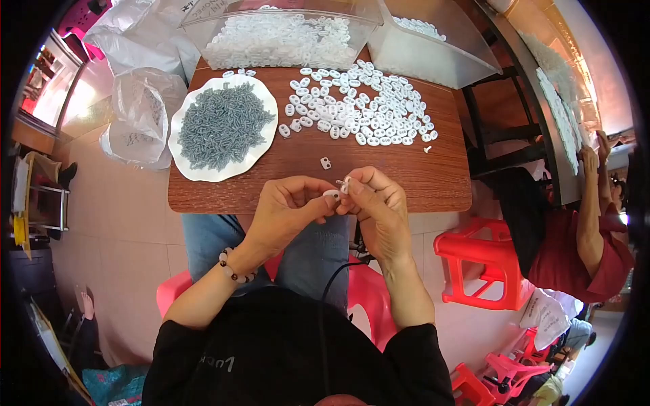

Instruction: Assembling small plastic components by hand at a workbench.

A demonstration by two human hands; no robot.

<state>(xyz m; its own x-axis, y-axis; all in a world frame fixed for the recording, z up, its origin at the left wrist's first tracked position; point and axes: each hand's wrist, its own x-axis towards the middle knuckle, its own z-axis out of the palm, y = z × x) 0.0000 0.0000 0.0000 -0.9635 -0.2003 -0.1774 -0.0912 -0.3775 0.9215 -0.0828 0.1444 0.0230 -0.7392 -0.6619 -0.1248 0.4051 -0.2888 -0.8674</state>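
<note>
Over the table's near edge, my left hand (291, 206) pinches a small white oval plastic piece (331, 194) between thumb and fingers. Close against it, my right hand (380, 211) grips another small white plastic piece (345, 185); fingers partly cover both, so I cannot tell whether they are joined. Just beyond my fingertips lies a single white two-holed oval piece (326, 163). Many similar white pieces (386, 108) are spread over the table's far right. A scalloped white plate (178, 145) at the left bears a heap of small grey screw-like pieces (223, 125).
A clear bin (284, 51) of white pieces stands at the back of the brown wooden table (406, 179), with a second bin (433, 61) to its right. Plastic bags (139, 111) are at the left. A red stool (481, 264) and a seated person (575, 250) are at the right.
</note>
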